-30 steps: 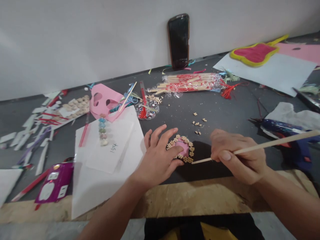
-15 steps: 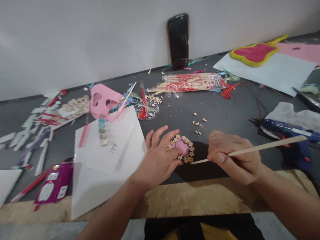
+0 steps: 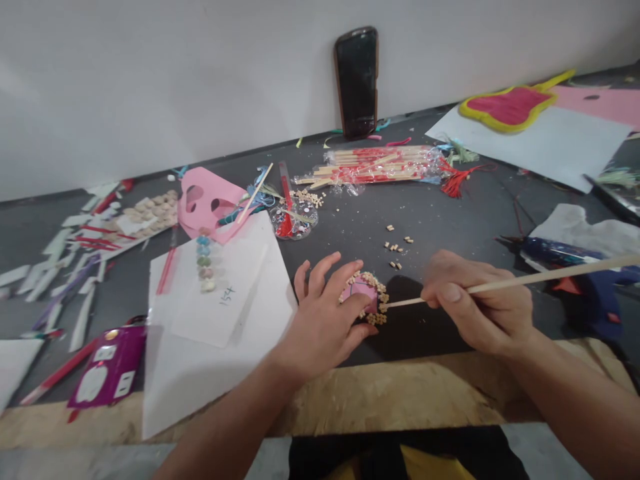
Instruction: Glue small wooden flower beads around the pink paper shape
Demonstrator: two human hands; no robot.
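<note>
Head view: we saw the left hand (image 3: 320,317) gripping the pink piece (image 3: 367,288), dark-lined, ringed with tan flower-like bits (image 3: 379,319), at the near middle of the dark table (image 3: 345,227). Right hand (image 3: 477,300), apart from it, clamped a pale stick (image 3: 555,274), tip at the piece's right rim.

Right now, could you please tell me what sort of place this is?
Probably a craft area: the table holds a glue gun, plastic-wrapped wooden sticks and, under the left hand, a pink piece rimmed with tiny tan bits.
</note>
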